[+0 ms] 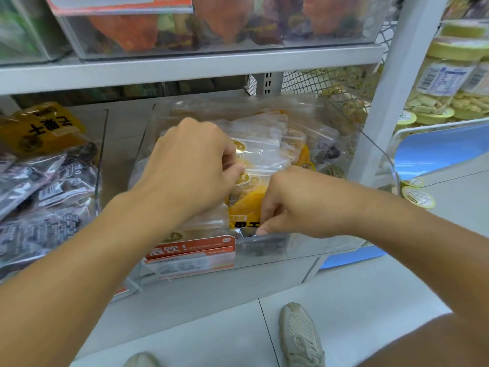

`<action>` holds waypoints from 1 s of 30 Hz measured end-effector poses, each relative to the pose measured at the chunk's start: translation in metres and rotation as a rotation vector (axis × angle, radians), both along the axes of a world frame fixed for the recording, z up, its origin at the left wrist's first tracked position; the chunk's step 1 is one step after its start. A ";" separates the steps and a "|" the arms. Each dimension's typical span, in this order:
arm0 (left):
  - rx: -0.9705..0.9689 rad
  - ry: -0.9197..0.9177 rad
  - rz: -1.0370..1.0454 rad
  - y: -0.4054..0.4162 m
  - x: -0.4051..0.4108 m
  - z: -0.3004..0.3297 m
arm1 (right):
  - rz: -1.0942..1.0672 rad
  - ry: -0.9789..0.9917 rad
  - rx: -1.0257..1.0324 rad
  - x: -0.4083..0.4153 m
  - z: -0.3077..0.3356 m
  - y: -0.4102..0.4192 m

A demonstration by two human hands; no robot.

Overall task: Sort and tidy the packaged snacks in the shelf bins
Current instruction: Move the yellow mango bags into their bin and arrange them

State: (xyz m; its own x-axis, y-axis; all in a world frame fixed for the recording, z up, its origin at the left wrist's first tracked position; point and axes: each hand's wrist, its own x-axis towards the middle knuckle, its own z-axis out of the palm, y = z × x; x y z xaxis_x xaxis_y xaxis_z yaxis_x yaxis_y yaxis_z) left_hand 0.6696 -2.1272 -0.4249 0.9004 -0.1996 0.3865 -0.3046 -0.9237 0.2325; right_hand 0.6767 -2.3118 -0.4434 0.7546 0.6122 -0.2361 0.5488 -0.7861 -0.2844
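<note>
Gripping upright yellow snack packets (254, 200) in the clear bin (375, 154), both hands (193, 165).

The bin (304, 245) in the middle is clear, smooth plastic, and so is the bin wall (102, 160) at 9 o'clock. The snack bags (264, 144) inside are shiny see-through plastic film. The dark packs (45, 186) at 9 o'clock look like glossy foil. The price card (190, 250) looks like smooth printed paper. The shelf (185, 70) at 12 o'clock is matt white. A wire mesh (330, 83) at 1 o'clock looks like metal. The shoe (300, 337) at 6 o'clock is rough woven cloth.
</note>
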 end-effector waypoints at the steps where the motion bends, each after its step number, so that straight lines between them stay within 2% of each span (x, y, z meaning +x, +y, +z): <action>1: -0.006 0.003 0.001 0.001 0.000 0.000 | 0.007 0.027 -0.044 0.003 -0.001 0.000; 4: -0.016 0.029 -0.008 0.002 0.001 0.002 | 0.041 0.043 -0.128 0.011 0.005 -0.009; 7: -0.017 0.073 -0.032 0.004 0.000 0.004 | 0.021 -0.065 -0.152 0.010 0.029 -0.033; 10: 0.032 0.100 -0.048 0.005 0.002 0.006 | -0.186 -0.285 -0.183 0.002 0.069 -0.072; 12: 0.081 0.132 -0.051 0.004 0.004 0.009 | -0.322 -0.373 -0.222 -0.003 0.072 -0.085; 15: 0.120 0.200 -0.070 0.004 0.005 0.018 | -0.482 -0.230 -0.367 -0.005 0.048 -0.077; 17: 0.137 0.243 -0.107 0.003 0.001 0.026 | -0.514 -0.266 -0.416 -0.005 0.042 -0.068; 20: 0.144 0.273 -0.136 0.004 -0.003 0.031 | -0.483 -0.601 -0.304 0.002 0.049 -0.060; 21: 0.143 0.277 -0.140 0.005 -0.003 0.031 | -0.454 -0.603 -0.186 0.007 0.047 -0.055; 25: 0.176 0.264 -0.118 0.003 -0.001 0.028 | -0.410 -0.102 0.124 0.030 0.017 -0.040; 28: 0.169 0.224 -0.126 0.000 -0.002 0.024 | -0.419 0.259 0.483 0.038 0.009 -0.057; 30: 0.132 0.228 -0.184 -0.002 -0.001 0.021 | -0.353 0.312 0.448 0.042 0.006 -0.067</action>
State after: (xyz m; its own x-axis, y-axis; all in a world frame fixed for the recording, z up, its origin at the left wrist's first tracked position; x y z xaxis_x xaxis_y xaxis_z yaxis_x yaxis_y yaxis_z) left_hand 0.6682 -2.1290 -0.4042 0.9052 -0.4018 0.1386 -0.4228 -0.8848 0.1958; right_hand 0.7183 -2.3786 -0.4378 0.8657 0.4303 -0.2558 0.1180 -0.6721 -0.7310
